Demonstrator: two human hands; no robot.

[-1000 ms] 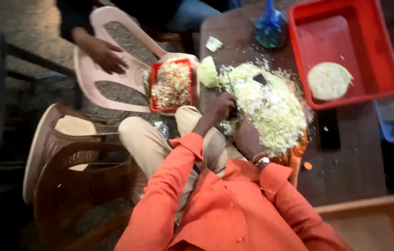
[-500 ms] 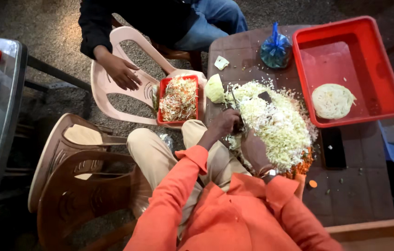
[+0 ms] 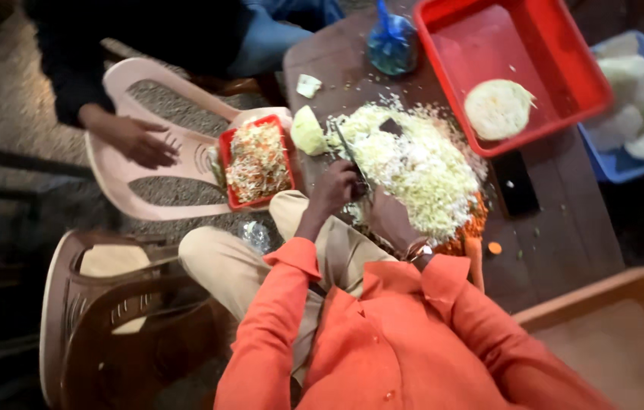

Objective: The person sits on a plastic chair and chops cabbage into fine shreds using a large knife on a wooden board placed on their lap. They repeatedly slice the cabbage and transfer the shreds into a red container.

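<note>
Landmark for all positions: shredded cabbage pile [image 3: 417, 171] on the dark counter [image 3: 565, 235].

Hands:
- Left hand [image 3: 335, 190] at the near-left edge of the pile, closed around the handle of a knife [image 3: 348, 152]. Blade runs away from the person, along the pile's left margin.
- Right hand [image 3: 390, 220] at the near edge of the pile, wrist turned in and fingers hidden against the shreds. Cannot tell whether it is open or curled.

Around the pile:
- Pale green cabbage wedge [image 3: 308, 130] just left of it, uncut, close to the knife tip.
- Orange shreds [image 3: 473, 226] show under its near-right edge.
- Large red tray [image 3: 443, 72] beyond it to the right, holding a halved cabbage [image 3: 498, 108], cut face up.
- Small red tray [image 3: 225, 156] of mixed shreds to its left, on a pink chair [image 3: 147, 209].
- A second person's hand [image 3: 140, 140] rests on that chair, well apart from the pile.
- Blue bag [image 3: 392, 42] on the far side; flat dark object [image 3: 515, 182] just right.

Judgement: the step in hand is shredding, with most of the cabbage on the counter already cut fine. The wedge reads as the next piece. That calls for the right hand to pin it with fingertips tucked clear of the blade, and for bare counter to cut on.
</note>
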